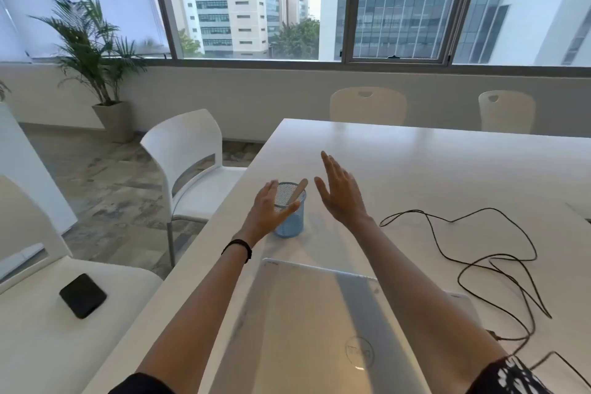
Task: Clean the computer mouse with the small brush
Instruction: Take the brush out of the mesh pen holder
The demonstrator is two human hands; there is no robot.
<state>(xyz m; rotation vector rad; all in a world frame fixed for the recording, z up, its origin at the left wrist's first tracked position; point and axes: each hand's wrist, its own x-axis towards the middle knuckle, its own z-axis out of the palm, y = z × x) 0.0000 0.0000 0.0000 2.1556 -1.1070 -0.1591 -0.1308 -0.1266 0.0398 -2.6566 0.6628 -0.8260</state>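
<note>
A blue mesh cup [292,224] stands on the white table [447,163], with a wooden brush handle [297,190] sticking up out of it. My left hand [268,211] hovers just left of the cup, partly in front of it, fingers spread and holding nothing. My right hand [340,192] floats to the right of the cup, palm turned inward, fingers straight and empty. No computer mouse shows in this view.
A closed silver laptop [319,323] lies near me under my forearms. A black cable [499,259] loops across the table's right side. White chairs stand at the left [188,150]; a black flat object [82,295] lies on the nearest seat. Two chairs are at the far edge.
</note>
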